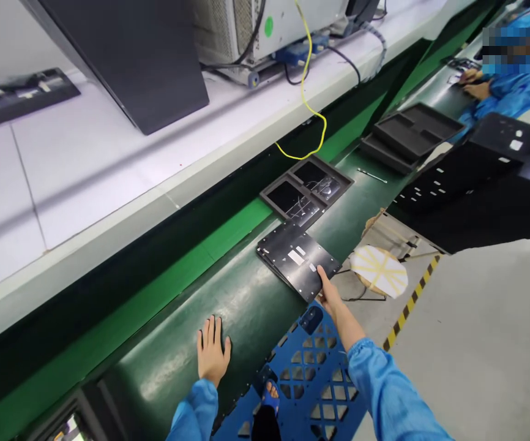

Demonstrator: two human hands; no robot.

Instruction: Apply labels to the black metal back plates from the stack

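Note:
My right hand (329,291) grips the near right corner of a flat black panel (287,260), its thumb on top and the fingers underneath, mostly hidden. Small white labels and bright dots mark the panel's upper face. Its left edge looks layered, so more than one plate may be stacked there. My left hand (212,352) lies flat on the green bench surface (191,306), fingers stretched out and nothing in it. Just beyond the panel sits a black foam tray (308,187) with dark glossy pieces and thin wires in its compartments.
A yellow cable (324,125) hangs off the white shelf (109,184). Stacked black trays (412,135) stand farther along, near a thin metal tool (372,176). A co-worker in blue (513,86) works at the far end. Below are a blue plastic pallet (308,373) and a stool (379,271).

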